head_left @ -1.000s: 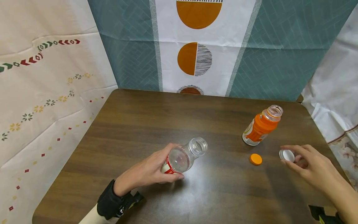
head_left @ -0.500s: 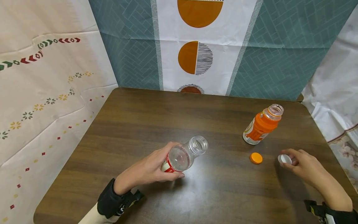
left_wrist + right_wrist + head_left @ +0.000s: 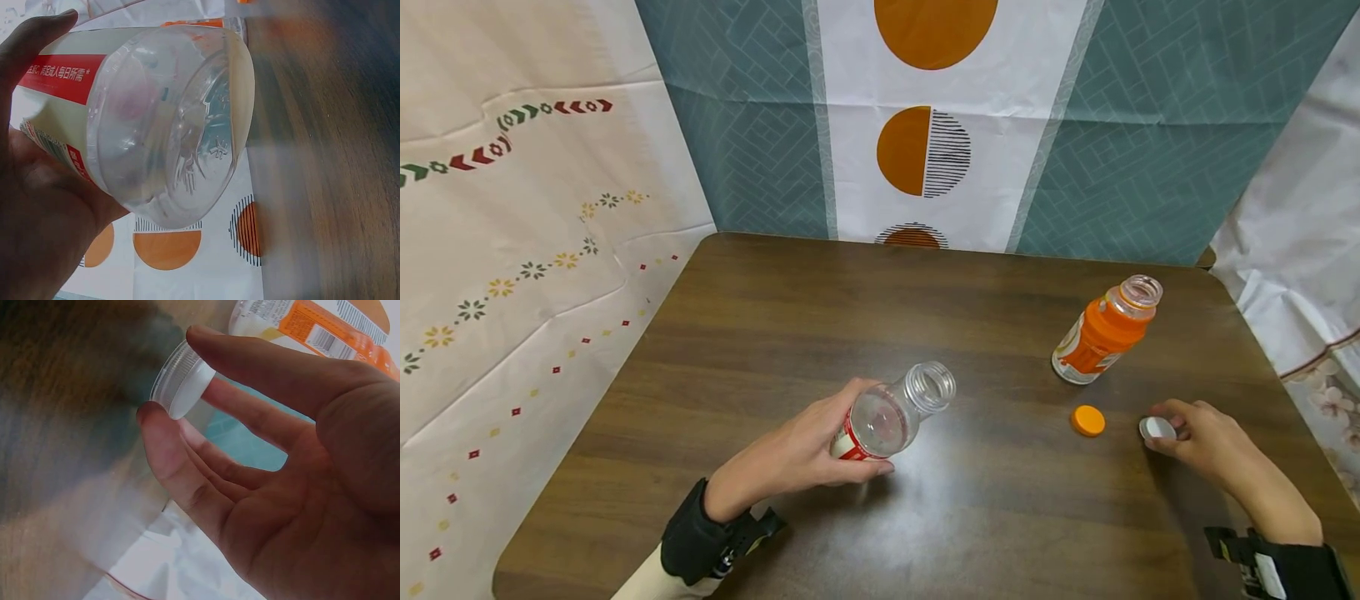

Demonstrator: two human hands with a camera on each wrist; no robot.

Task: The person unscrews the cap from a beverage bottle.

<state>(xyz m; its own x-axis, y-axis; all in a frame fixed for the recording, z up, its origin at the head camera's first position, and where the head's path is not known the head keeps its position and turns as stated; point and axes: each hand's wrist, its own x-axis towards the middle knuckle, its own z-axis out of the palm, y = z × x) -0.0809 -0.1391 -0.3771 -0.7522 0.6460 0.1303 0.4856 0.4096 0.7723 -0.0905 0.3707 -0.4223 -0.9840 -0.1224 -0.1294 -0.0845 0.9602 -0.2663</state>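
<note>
My left hand (image 3: 808, 446) grips a clear plastic bottle (image 3: 886, 423) round its red-and-cream label; the bottle has an uncovered mouth. In the left wrist view the bottle's transparent base (image 3: 187, 125) faces the camera, and nothing but clear plastic shows there. At the right, my right hand (image 3: 1213, 450) pinches a white bottle cap (image 3: 1157, 428) by its edge, low over the table. The right wrist view has the cap's ribbed rim (image 3: 181, 378) between thumb and fingertip; whether it touches the wood cannot be told.
An orange-labelled bottle (image 3: 1103, 337), also uncapped, stands behind the right hand. An orange cap (image 3: 1087, 421) lies on the brown wooden table (image 3: 820, 317) left of the white one. Patterned cloths (image 3: 760, 150) hang behind and beside the table.
My right hand has moved slightly left and down toward the table, carrying the white cap nearer the orange cap. The left hand and its bottle have stayed in place.
</note>
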